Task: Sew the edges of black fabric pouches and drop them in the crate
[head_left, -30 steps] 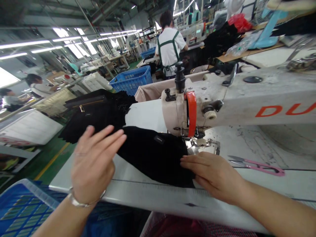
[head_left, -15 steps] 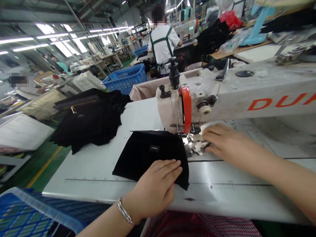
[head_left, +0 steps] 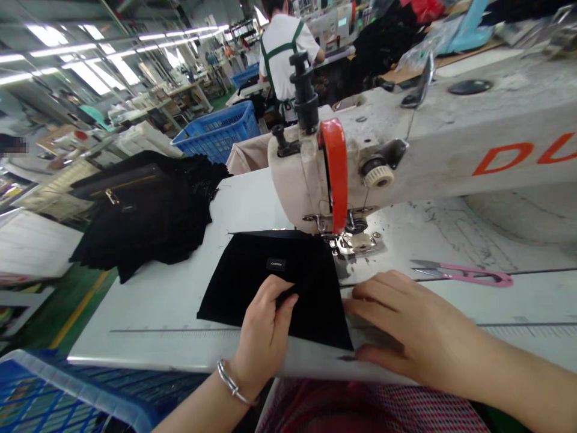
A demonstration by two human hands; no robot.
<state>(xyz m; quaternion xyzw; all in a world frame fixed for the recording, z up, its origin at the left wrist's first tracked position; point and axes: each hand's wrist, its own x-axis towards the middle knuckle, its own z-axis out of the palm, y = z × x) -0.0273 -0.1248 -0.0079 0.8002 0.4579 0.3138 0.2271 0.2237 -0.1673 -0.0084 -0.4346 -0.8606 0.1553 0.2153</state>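
A black fabric piece with a small label lies on the sewing table, its upper right edge by the presser foot of the sewing machine. My left hand, a bangle at its wrist, pinches the lower part of this piece between thumb and curled fingers. Beside the piece's right edge, my right hand is open, thumb apart from the fingers and nothing in it. Whether its fingertips touch the fabric I cannot tell. Pink thread snips lie on the table behind my right hand.
A stack of black fabric pieces, the top one with a zipper, lies at the table's left. One blue basket stands at the lower left, another blue basket behind the table. A person works at a machine farther back.
My right hand has come away from the presser foot toward me, to the fabric's right edge; the pink snips now show. My left hand has gone from lying flat to pinching the fabric.
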